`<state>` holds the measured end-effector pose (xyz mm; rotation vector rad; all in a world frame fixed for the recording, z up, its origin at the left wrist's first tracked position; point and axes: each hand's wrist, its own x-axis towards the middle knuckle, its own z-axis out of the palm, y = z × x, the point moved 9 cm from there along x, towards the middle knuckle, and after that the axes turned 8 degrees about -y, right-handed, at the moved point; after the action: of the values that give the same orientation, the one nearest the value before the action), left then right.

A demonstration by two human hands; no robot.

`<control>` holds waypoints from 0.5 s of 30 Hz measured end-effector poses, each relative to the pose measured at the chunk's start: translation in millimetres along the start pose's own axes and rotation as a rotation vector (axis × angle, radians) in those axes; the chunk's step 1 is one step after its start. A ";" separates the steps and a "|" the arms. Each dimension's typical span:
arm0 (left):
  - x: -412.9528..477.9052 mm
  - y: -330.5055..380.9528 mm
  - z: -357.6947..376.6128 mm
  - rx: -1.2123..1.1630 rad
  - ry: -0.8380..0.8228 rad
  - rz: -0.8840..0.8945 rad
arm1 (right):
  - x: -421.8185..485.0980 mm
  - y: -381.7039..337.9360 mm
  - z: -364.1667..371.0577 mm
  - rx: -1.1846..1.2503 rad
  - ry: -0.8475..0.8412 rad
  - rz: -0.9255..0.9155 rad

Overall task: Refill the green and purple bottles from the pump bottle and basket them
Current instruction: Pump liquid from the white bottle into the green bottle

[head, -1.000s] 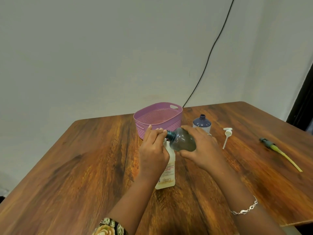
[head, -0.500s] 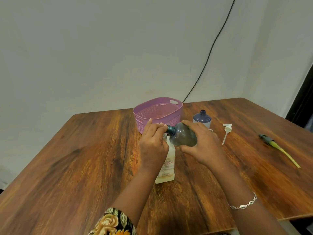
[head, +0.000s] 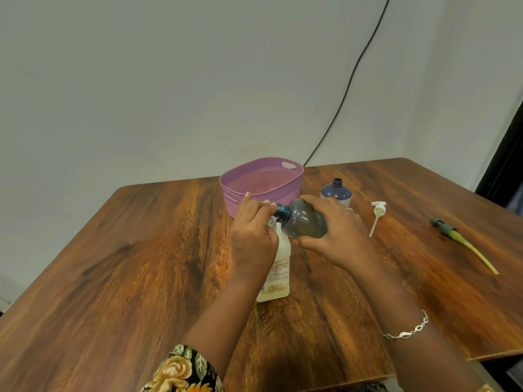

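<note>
Almost nothing moved since earlier, right grip [head: 336, 230] still curled round tilted green bottle [head: 304, 222], left grip [head: 252, 233] curled round top of pump bottle [head: 276, 275], basket [head: 294, 190] beyond the grips.

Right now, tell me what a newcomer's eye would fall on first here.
At the middle of the table, the right hand holds the green bottle tilted, its neck toward the left hand, which grips the top of the standing pump bottle. Behind them sits the purple basket, with the uncapped purple bottle upright to its right. Farther right, a white pump head and a green pump head with a yellow tube lie on the wood.
</note>
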<state>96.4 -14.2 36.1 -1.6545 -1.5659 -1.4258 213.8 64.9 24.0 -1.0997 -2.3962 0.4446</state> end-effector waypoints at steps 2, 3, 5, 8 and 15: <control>5.0 -0.5 -3.4 -0.014 -0.021 -0.006 | -0.1 -1.0 -4.0 0.027 0.024 -0.011; 8.5 -0.6 -5.1 -0.006 -0.025 -0.006 | 1.1 -2.5 -7.0 0.031 0.037 -0.022; 13.4 -1.3 -8.3 0.003 -0.014 -0.009 | 3.3 -5.0 -10.0 0.014 0.039 -0.031; 6.3 -3.9 -7.3 -0.008 0.010 -0.018 | 4.7 -4.5 -7.7 -0.003 0.034 -0.031; -4.8 -1.5 1.0 0.086 -0.004 0.025 | 2.1 1.1 1.5 -0.023 -0.002 0.013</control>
<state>96.2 -15.1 31.0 -1.6215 -1.5809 -1.3246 212.4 67.1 22.9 -1.1254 -2.4029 0.4240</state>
